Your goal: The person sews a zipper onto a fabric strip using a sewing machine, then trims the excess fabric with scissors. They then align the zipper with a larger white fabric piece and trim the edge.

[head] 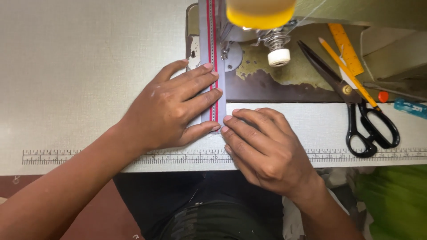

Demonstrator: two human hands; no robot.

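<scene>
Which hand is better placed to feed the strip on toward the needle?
Probably the left hand: its fingers lie flat along the grey strip with red trim, pointing at the needle. The right hand only touches the strip's near end with its fingertips.

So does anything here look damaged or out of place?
The sewing machine's bed looks worn: its paint has flaked off in big patches, leaving dark bare areas. Otherwise nothing stands out; the left hand and right hand press the grey strip flat, and the scissors lie aside.

Left tabletop (80, 66) free (scissors (351, 100) crowd right).
</scene>
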